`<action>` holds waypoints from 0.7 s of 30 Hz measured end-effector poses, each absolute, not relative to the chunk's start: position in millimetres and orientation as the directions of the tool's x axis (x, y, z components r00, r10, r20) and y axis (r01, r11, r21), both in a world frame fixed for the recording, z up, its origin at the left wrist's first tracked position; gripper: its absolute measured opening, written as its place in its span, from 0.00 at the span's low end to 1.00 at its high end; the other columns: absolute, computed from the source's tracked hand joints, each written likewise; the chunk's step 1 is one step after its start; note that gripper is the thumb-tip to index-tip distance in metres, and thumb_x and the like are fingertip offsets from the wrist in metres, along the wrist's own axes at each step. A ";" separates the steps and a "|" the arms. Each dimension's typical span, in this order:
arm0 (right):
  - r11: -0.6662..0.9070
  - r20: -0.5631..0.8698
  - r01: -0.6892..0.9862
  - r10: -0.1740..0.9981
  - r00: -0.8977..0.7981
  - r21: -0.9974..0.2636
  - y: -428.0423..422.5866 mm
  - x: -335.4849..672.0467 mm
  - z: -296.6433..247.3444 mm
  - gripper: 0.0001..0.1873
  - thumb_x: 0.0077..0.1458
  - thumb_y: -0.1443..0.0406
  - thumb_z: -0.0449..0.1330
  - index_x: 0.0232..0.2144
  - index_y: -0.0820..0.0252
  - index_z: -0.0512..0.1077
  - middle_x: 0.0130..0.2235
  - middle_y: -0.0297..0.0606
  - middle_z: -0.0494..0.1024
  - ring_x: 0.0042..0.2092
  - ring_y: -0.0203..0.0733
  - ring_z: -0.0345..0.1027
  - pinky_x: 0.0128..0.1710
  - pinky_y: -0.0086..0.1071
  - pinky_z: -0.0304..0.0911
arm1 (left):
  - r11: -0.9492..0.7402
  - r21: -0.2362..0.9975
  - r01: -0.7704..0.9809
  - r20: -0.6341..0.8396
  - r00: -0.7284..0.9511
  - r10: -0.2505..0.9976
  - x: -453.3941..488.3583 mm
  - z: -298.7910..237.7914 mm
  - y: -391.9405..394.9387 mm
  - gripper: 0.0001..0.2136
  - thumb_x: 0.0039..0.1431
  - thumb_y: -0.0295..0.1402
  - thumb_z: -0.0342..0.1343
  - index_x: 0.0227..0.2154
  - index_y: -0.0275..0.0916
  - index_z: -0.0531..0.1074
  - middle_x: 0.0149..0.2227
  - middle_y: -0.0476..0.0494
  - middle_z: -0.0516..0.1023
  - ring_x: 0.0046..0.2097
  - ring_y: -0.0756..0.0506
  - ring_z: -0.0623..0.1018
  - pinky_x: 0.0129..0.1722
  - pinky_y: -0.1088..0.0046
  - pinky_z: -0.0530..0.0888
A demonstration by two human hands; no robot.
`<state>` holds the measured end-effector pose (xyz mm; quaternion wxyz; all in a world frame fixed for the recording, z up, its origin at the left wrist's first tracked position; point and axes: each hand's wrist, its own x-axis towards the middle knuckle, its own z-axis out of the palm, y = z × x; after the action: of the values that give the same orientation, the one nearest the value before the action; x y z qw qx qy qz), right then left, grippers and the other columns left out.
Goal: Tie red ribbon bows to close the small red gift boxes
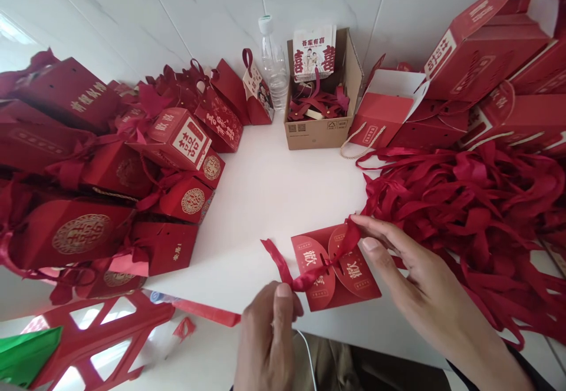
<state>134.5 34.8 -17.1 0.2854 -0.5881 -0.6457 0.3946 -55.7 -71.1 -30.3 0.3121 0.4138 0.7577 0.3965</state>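
A small red gift box (316, 296) with gold characters and two rounded flaps lies on the white table in front of me. A dark red ribbon (312, 278) runs through slots where the flaps meet. My left hand (269, 335) pinches one side of the ribbon at the box's near left, and the loose end sticks out beyond the fingers. At the upper right corner of the box, my right hand (413, 279) has the other side of the ribbon at its thumb and index finger. The ribbon's exact hold there is partly hidden.
Finished-looking red boxes (84, 232) with bows crowd the table's left side. A pile of loose red ribbons (464, 202) lies at right, below larger red boxes (477, 55). A cardboard box (318, 134) and a clear bottle (274, 66) stand by the wall. A red stool (106, 344) is at lower left.
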 end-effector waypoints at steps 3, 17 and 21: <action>-0.106 -0.196 0.441 0.967 -0.163 -0.891 40.5 131.9 -20.4 0.28 0.68 0.42 0.53 0.60 0.45 0.74 0.62 0.38 0.79 0.65 0.54 0.70 0.59 0.51 0.72 | 0.417 0.856 0.306 -0.197 -0.552 0.810 -51.2 -48.6 -84.0 0.14 0.70 0.48 0.55 0.44 0.47 0.80 0.47 0.39 0.84 0.49 0.37 0.82 0.37 0.62 0.79; -0.099 -0.101 0.023 0.933 -0.346 -0.995 58.2 110.7 1.6 0.18 0.63 0.48 0.65 0.51 0.46 0.76 0.55 0.37 0.82 0.59 0.45 0.75 0.62 0.39 0.69 | 0.037 0.991 -0.126 -0.086 -0.415 0.906 -69.5 -5.2 13.7 0.16 0.67 0.47 0.61 0.50 0.45 0.82 0.45 0.45 0.86 0.53 0.45 0.81 0.57 0.69 0.73; -0.111 -0.091 -0.033 0.922 -0.375 -0.993 61.0 102.0 5.8 0.17 0.62 0.50 0.67 0.49 0.49 0.76 0.45 0.35 0.82 0.48 0.41 0.79 0.49 0.30 0.75 | -0.019 0.993 -0.116 -0.024 -0.362 0.932 -65.8 5.4 22.9 0.15 0.66 0.45 0.63 0.49 0.43 0.81 0.33 0.49 0.84 0.38 0.49 0.81 0.42 0.75 0.76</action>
<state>102.0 61.0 5.8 0.3826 -0.4073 -0.5460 0.6241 -65.8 22.9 5.4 0.4283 0.3681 0.5541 0.6115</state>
